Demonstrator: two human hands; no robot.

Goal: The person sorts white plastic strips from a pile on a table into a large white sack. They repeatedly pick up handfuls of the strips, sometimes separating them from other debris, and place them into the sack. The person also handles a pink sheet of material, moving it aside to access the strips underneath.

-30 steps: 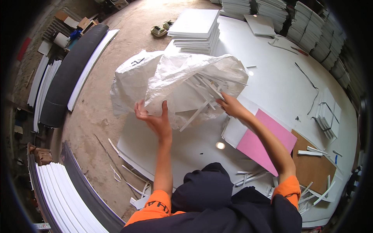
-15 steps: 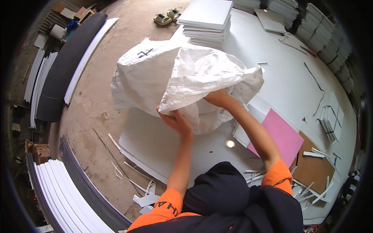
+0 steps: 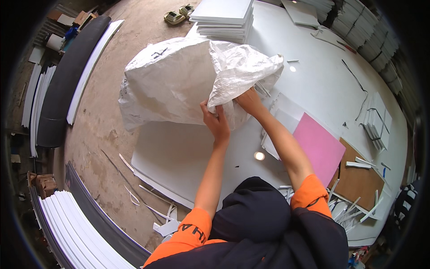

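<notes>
A large, crumpled white woven sack [image 3: 165, 85] with a dark mark on its side bulges in front of me over the white sheets. My left hand [image 3: 217, 122] is closed on a gathered fold of its near rim, thumb and fingers pinching the material. Just right of it, my right hand [image 3: 250, 102] reaches to the sack's mouth with its fingers curled. Sack material partly covers those fingers, so what they grip is hidden. Thin white strips [image 3: 263, 88] stick out of the sack beside my right hand.
A stack of white boards [image 3: 221, 18] stands beyond the sack, with shoes [image 3: 174, 18] to its left. At right lie a pink sheet [image 3: 319, 148], a brown board [image 3: 358, 179] and scattered white offcuts [image 3: 347, 213]. Dark rolled sheeting [image 3: 67, 85] lies at far left.
The sack's mouth has narrowed and its gathered rim has shifted. My left hand has moved up and right, closer to my right hand. The whole view has shifted slightly.
</notes>
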